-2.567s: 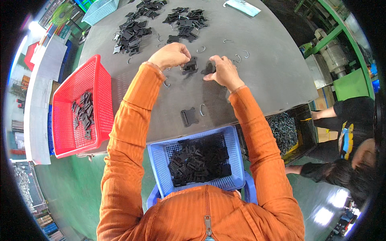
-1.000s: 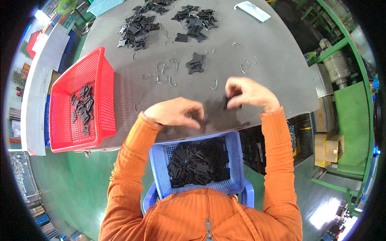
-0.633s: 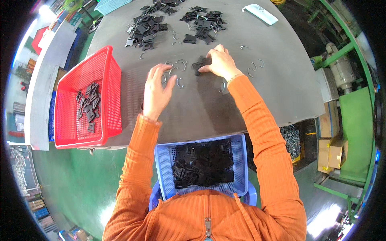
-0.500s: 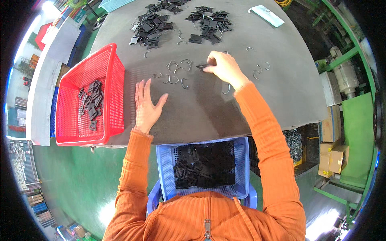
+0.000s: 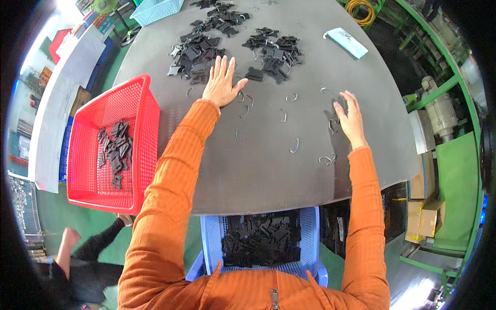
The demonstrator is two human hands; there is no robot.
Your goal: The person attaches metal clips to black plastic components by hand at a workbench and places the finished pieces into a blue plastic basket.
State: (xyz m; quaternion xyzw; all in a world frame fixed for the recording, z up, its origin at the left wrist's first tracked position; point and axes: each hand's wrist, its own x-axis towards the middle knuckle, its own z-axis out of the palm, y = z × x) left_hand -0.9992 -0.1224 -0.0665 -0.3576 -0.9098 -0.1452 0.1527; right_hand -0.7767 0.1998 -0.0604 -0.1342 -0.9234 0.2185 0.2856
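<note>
My left hand point(image 5: 221, 85) is open, its fingers apart, over the table at the near edge of a pile of flat black plastic pieces point(image 5: 194, 51). Several bent metal wire hooks point(image 5: 250, 99) lie by its thumb. On the right, my right hand point(image 5: 352, 121) is open with nothing visible in it. More wire hooks point(image 5: 333, 125) lie beside its fingers, and others point(image 5: 294, 145) are spread singly between the hands. A second heap of black pieces point(image 5: 279, 54) sits farther back, with one black piece point(image 5: 254, 74) at its near left side.
A red plastic basket point(image 5: 145, 129) with black pieces stands at the table's left edge. In front of my body, a blue basket point(image 5: 310, 232) holds many more. A pale blue packet point(image 5: 347, 43) lies far right. Another person's arm and dark clothing point(image 5: 93, 263) show lower left.
My left hand has moved forward to the pile. My right hand has moved right and no longer holds a black piece. Hooks have shifted about. A person has come into view lower left.
</note>
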